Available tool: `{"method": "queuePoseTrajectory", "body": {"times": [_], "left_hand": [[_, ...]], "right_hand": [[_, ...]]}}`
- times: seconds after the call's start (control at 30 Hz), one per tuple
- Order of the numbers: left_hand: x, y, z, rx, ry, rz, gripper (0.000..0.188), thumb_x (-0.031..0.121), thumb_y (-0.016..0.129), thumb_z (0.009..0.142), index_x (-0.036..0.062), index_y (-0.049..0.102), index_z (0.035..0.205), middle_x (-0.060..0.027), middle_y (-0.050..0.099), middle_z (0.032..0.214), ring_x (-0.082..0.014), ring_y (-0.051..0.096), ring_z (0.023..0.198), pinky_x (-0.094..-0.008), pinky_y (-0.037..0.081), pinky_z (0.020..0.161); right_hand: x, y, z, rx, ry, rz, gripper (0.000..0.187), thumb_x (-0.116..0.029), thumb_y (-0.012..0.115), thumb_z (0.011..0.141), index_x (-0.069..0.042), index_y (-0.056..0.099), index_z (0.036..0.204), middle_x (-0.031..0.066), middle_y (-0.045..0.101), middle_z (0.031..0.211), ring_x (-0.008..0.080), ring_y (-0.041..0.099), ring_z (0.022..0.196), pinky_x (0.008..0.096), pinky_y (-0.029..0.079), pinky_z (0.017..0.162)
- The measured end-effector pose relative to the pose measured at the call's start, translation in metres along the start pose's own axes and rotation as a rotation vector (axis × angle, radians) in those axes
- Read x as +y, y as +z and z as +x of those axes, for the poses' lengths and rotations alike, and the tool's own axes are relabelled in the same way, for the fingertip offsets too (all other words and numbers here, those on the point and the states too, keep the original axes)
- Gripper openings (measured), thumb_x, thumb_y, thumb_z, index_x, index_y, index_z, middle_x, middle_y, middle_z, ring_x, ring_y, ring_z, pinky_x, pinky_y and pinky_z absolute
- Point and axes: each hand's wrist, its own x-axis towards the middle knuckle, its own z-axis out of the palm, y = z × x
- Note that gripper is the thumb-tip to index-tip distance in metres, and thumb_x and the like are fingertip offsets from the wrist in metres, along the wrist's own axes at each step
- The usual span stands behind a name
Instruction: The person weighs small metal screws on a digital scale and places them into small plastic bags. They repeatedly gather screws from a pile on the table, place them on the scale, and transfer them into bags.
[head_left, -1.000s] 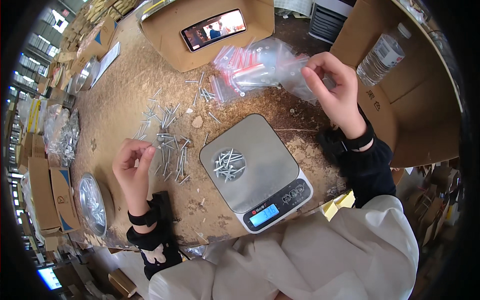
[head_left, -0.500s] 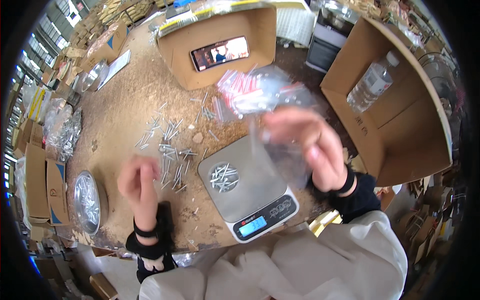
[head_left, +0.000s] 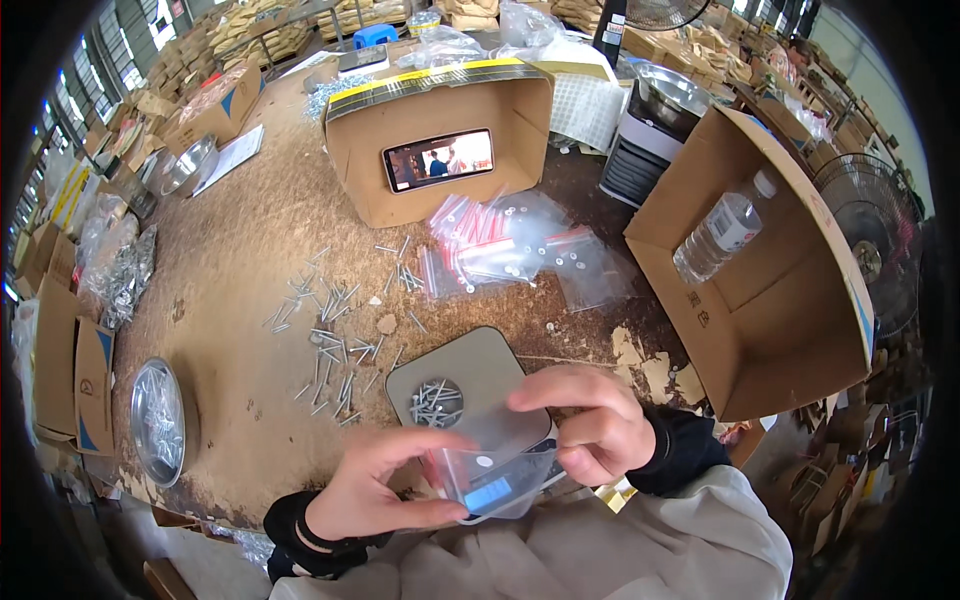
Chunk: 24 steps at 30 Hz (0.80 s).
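Note:
A clear plastic zip bag with a red strip is held between my two hands, over the front of the kitchen scale. At its red-striped end my left hand grips it, thumb and fingers on either side. The fingers of my right hand are curled at the bag's other end. Behind the bag, the scale's lit display shows through. Several screws lie in a round shallow dish on the scale's plate. More loose screws are scattered on the table to the left of it.
Flat zip bags lie in a heap beyond the scale. A phone leans inside a cardboard box. On the right, another open box holds a water bottle. A metal bowl with a plastic-wrapped bundle sits at the left edge.
My right hand has brought the bag down toward me over the scale. My left hand has moved right from beside the loose screws and taken hold of the bag. The view has shifted.

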Motion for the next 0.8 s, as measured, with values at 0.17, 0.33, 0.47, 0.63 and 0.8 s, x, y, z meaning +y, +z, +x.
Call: {"method": "queuePoseTrajectory", "body": {"times": [0.17,0.33,0.47,0.63,0.8], "left_hand": [[-0.010,-0.002,0.002,0.024,0.063,0.101,0.010,0.002,0.071,0.087,0.0008,0.068,0.096,-0.0058,0.068,0.079,-0.0165,0.063,0.068,-0.0290,0.049,0.061],[-0.017,-0.001,0.007,0.218,0.462,0.424,0.014,0.000,0.068,0.083,0.0014,0.057,0.075,-0.0103,0.059,0.071,-0.0281,0.057,0.066,-0.0371,0.045,0.059],[-0.024,0.003,0.008,0.099,0.556,0.511,0.030,0.016,0.078,0.078,0.0059,0.052,0.067,-0.0070,0.054,0.067,-0.0261,0.055,0.063,-0.0342,0.043,0.055],[-0.023,0.023,0.004,-0.129,0.556,0.657,0.027,0.024,0.078,0.081,0.0104,0.056,0.073,-0.0022,0.057,0.072,-0.0199,0.057,0.066,-0.0309,0.044,0.056],[-0.031,0.019,0.005,-0.174,0.510,0.571,0.018,0.021,0.074,0.085,0.0095,0.059,0.083,-0.0018,0.061,0.080,-0.0215,0.061,0.071,-0.0322,0.047,0.060]], "right_hand": [[0.001,-0.006,0.000,0.006,0.040,-0.106,0.018,-0.020,0.060,0.093,-0.004,0.053,0.089,0.0231,0.067,0.104,0.0341,0.069,0.081,0.0400,0.058,0.066],[-0.001,0.006,-0.001,0.085,0.203,-0.152,0.019,-0.021,0.064,0.091,-0.004,0.057,0.093,0.0198,0.067,0.105,0.0324,0.068,0.085,0.0410,0.058,0.069],[-0.006,-0.001,0.004,-0.135,-0.015,-0.126,0.018,-0.018,0.066,0.091,-0.006,0.065,0.105,0.0113,0.066,0.100,0.0277,0.064,0.080,0.0382,0.057,0.074],[-0.017,0.012,-0.004,-0.329,-0.168,-0.001,0.018,-0.012,0.064,0.091,-0.006,0.064,0.108,0.0075,0.062,0.089,0.0206,0.062,0.075,0.0378,0.057,0.076],[-0.018,0.014,-0.007,-0.432,-0.145,0.034,0.028,-0.008,0.069,0.087,-0.006,0.062,0.114,0.0073,0.065,0.086,0.0203,0.064,0.071,0.0396,0.059,0.078]]}}
